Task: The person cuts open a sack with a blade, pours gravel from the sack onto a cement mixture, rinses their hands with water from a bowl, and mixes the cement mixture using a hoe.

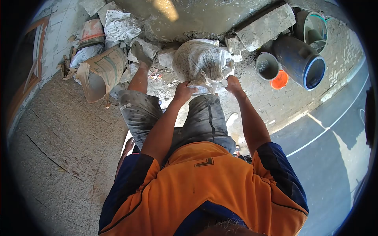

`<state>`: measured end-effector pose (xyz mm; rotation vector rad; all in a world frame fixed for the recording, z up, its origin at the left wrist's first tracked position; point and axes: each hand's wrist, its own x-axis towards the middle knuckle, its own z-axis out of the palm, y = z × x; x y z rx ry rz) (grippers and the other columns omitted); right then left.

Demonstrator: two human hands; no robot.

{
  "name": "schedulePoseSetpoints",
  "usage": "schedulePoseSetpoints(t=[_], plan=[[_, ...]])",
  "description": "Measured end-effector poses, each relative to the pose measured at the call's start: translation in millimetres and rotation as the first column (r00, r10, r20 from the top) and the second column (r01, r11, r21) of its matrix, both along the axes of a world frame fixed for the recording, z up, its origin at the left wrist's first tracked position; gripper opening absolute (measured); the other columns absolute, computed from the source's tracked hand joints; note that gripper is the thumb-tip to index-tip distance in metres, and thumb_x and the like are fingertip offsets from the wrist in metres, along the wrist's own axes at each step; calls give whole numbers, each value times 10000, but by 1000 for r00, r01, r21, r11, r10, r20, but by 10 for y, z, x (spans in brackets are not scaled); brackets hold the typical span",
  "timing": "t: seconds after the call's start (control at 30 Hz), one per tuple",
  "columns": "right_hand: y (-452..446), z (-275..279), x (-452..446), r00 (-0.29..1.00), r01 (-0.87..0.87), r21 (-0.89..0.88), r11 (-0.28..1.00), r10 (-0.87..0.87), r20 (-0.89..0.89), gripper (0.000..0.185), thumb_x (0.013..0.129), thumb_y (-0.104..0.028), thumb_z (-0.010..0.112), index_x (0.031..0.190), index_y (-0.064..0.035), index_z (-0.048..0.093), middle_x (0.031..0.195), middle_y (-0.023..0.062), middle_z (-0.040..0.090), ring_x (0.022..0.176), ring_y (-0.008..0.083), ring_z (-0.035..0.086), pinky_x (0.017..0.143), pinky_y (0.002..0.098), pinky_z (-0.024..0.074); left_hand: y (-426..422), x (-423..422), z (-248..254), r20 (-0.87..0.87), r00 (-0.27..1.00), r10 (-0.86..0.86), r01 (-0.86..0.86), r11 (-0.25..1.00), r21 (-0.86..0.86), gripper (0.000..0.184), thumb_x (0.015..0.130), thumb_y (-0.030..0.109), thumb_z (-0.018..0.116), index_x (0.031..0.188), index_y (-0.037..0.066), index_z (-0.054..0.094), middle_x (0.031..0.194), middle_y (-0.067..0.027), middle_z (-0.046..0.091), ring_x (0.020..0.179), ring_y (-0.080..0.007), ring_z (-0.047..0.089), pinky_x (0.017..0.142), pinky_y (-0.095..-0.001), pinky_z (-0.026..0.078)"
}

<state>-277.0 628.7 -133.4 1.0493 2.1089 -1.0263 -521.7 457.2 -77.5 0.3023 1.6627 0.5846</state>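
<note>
A bulging, grimy white sack (pixel 197 59) lies in front of me against the edge of a patch of wet grey mortar (pixel 189 19). Its crumpled near end points toward my knees. My left hand (pixel 184 93) is closed on the gathered cloth at the sack's near left. On the near right side, my right hand (pixel 234 85) is closed at the other corner of the same end, its fingertips partly hidden. Whether the sack's mouth is open I cannot tell.
Left of my foot, an open paper cement bag (pixel 103 72) leans beside a stained bucket (pixel 91 33). Concrete blocks (pixel 267 27) border the mortar. To the right are a blue barrel (pixel 297 59), a grey bucket (pixel 267 66) and an orange bucket (pixel 279 80).
</note>
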Motion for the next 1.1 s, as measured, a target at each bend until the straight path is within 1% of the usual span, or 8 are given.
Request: schedulePoseSetpoints(t=[0.1, 0.23, 0.33, 0.37, 0.43, 0.57, 0.77, 1.1], plan=[[-54, 59, -77, 976, -216, 14, 976, 216, -27, 325, 811, -323, 610, 915, -28, 699, 899, 225, 685, 868, 412, 656, 758, 463, 531, -107, -72, 78, 120, 977, 178, -178, 984, -11, 320, 731, 64, 748, 1027, -35, 677, 931, -82, 700, 824, -155, 644, 775, -305, 498], [-179, 520, -325, 992, 127, -32, 991, -127, 0, 264, 846, -250, 543, 970, -71, 692, 984, 214, 681, 935, 385, 653, 798, 446, 525, -256, -183, 59, 144, 959, 243, -244, 970, -13, 318, 729, 60, 745, 1027, -23, 675, 917, -71, 695, 812, -153, 637, 773, -299, 493], [-203, 1020, -732, 997, -3, -17, 1000, 4, 80, 278, 860, -250, 560, 1046, -83, 684, 1124, 175, 661, 1029, 336, 638, 857, 423, 511, -268, -405, 207, 159, 943, 291, -293, 956, -15, 283, 728, 59, 752, 991, -19, 681, 885, -66, 696, 782, -140, 628, 741, -294, 485], [-324, 881, -646, 944, -287, -32, 957, 288, 160, 272, 855, -187, 568, 1083, -87, 675, 1129, 136, 671, 1023, 318, 646, 861, 417, 511, -252, -490, 276, 149, 936, 320, -319, 947, -34, 257, 728, 48, 751, 968, -20, 688, 868, -68, 700, 764, -134, 625, 722, -290, 480], [-545, 880, -703, 977, -121, 289, 950, 165, -133, 278, 856, -186, 586, 1106, -95, 666, 1115, 106, 685, 1017, 311, 651, 852, 409, 513, -327, -652, 225, 175, 905, 387, -388, 921, -32, 203, 732, 16, 757, 918, -7, 678, 849, -41, 688, 737, -109, 613, 700, -266, 470], [-874, 986, -1098, 944, 313, -64, 948, -318, -84, 412, 864, -418, 603, 1135, -113, 653, 1059, 165, 684, 1009, 354, 637, 838, 428, 512, -467, -1076, 115, 272, 823, 498, -527, 849, 38, 193, 742, 12, 740, 920, 4, 666, 824, -23, 672, 714, -100, 591, 673, -261, 456], [-941, 1542, -1791, 921, 366, -23, 930, -365, -135, 459, 885, -464, 572, 1064, -54, 674, 960, 253, 669, 953, 400, 640, 815, 472, 508, -591, -1562, -261, 126, 892, 433, -451, 869, 205, 189, 805, 53, 707, 987, 26, 661, 886, -21, 662, 759, -93, 598, 687, -269, 476], [-1053, 1612, -2351, 714, 605, -453, 655, -698, -57, 377, 882, -373, 647, 1005, -20, 697, 891, 229, 686, 895, 369, 668, 808, 412, 505, -734, -2012, -1214, 17, 978, 209, -198, 891, 409, 251, 873, 88, 648, 1117, 34, 621, 1017, -70, 668, 889, -149, 643, 744, -304, 523]])
